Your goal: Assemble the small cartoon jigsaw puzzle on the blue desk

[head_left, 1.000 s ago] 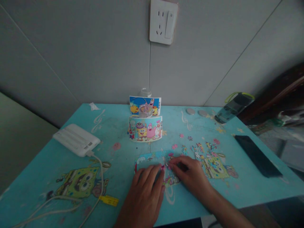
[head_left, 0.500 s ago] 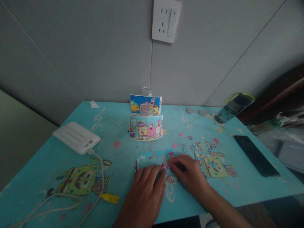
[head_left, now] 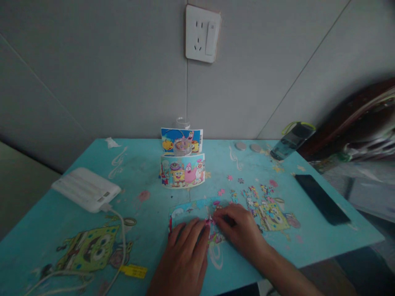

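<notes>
A partly assembled jigsaw puzzle (head_left: 194, 204) lies on the table in front of me, its upper border joined and its lower part covered by my hands. My left hand (head_left: 188, 248) rests over its lower left with the fingers stretched out. At the puzzle's right side my right hand (head_left: 236, 226) is closed in a pinch, thumb and forefinger at a small pink puzzle piece (head_left: 210, 220). The left fingertips nearly touch that same piece. Loose puzzle pieces (head_left: 251, 193) lie in a cluster to the right, and a pink piece (head_left: 221, 192) sits just above the border.
Two picture cards (head_left: 182, 176) stand upright behind the puzzle with clear round containers (head_left: 182, 146). A white power bank (head_left: 86, 189) with a cable is on the left. A black phone (head_left: 322, 199), a bottle (head_left: 291, 142) and round lids (head_left: 240, 146) are on the right.
The view has shifted slightly, so the table's things appear a little further left. Both hands stay at the puzzle, the right fingers still pinched at the pink piece.
</notes>
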Demonstrator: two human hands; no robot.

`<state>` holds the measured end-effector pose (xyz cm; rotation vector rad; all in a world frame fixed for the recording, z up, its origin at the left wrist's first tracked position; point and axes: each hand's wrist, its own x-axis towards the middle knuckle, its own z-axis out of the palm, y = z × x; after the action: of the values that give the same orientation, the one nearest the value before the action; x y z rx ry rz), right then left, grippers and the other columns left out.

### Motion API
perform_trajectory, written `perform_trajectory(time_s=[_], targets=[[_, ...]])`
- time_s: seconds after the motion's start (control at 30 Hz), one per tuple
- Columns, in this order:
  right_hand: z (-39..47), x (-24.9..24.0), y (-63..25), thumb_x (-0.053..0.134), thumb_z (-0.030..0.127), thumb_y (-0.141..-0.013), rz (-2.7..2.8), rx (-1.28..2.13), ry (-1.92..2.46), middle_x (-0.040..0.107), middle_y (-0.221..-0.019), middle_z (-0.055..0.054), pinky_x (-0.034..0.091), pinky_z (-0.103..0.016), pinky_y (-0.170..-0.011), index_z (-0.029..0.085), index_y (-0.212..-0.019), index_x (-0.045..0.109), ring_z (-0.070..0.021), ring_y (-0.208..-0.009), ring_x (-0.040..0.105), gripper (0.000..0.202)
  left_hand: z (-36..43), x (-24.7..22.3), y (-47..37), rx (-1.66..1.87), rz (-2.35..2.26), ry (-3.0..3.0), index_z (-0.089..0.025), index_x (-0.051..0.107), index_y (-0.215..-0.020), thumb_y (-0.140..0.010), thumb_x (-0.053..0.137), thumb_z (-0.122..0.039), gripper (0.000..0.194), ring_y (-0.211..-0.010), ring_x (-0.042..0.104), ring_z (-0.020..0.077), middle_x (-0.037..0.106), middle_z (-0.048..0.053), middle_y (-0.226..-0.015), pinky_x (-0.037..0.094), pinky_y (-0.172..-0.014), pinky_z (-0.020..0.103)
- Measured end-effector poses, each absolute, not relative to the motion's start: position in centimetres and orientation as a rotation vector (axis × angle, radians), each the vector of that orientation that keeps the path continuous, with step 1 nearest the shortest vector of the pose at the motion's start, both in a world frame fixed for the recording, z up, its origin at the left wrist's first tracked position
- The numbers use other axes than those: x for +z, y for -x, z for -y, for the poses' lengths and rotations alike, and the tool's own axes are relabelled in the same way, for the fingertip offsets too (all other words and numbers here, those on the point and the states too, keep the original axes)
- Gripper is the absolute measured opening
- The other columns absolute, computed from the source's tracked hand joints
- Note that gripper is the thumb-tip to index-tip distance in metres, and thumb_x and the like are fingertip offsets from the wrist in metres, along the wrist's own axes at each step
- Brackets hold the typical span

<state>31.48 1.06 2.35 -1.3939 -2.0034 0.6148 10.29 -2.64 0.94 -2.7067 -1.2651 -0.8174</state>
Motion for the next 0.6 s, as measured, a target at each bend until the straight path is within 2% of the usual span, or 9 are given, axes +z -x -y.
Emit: perform_trajectory(time_s=[0.13,0.6], targets=[[-1.06,2.26,-31.53,0.066,0.017,-0.092,1.985,0.639,1.356,0.076,-0.082,0.0,0.051,-0.035,-0.085,0.025,-0.09,0.074,-0.0181,-0.077,0.07,0.012,2.43,0.8,-10.17,-0.863,1.24,2.691,-0.021,0.067,-0.127,-0.099,0.051,-0.023,0.032,-0.12,0.06,0.0224,0.069,0.005,-0.128,0.043,-0.105,0.04],[-0.77,2.61,-31.53,0.068,0.02,-0.094,1.974,0.657,1.321,0.076,-0.082,0.001,0.044,-0.036,-0.089,0.026,-0.091,0.074,-0.0174,-0.078,0.067,0.008,2.08,0.78,-10.03,-0.885,1.139,2.697,-0.017,0.068,-0.123,-0.099,0.051,-0.023,0.03,-0.117,0.06,0.0236,0.07,0.007,-0.125,0.04,-0.104,0.04]])
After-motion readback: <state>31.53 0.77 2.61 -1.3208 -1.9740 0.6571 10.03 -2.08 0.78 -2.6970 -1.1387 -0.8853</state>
